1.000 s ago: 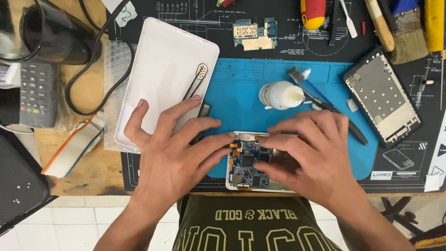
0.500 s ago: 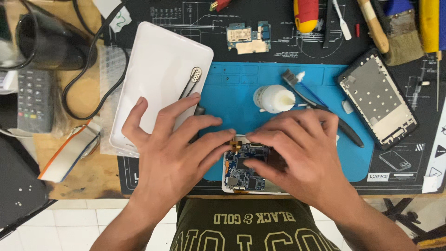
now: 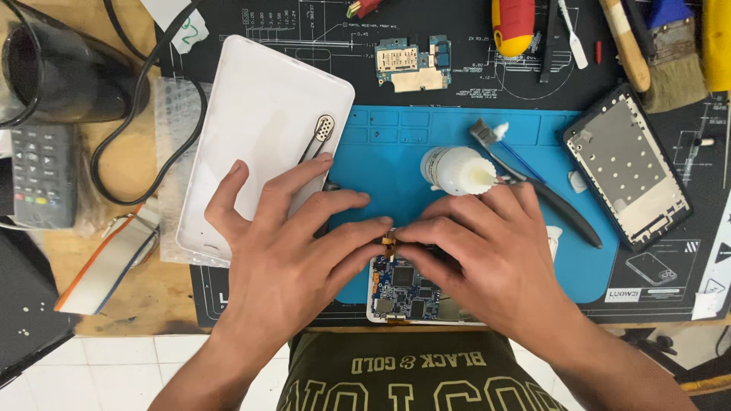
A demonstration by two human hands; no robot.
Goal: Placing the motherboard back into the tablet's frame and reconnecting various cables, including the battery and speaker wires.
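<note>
White back cover (image 3: 259,137) already off, upper left; my left hand (image 3: 293,251) and right hand (image 3: 487,259) fingers pinch a small orange flex on the exposed blue board (image 3: 403,293), lower centre; board not yet lifted

Your hands rest on a blue circuit board (image 3: 403,289) with glossy black chips, lying on a matt blue rubbery mat (image 3: 396,164). Left of that mat, the white back cover (image 3: 259,129) looks smooth, glossy plastic; beneath it, the counter (image 3: 145,293) is worn bare wood.
</note>
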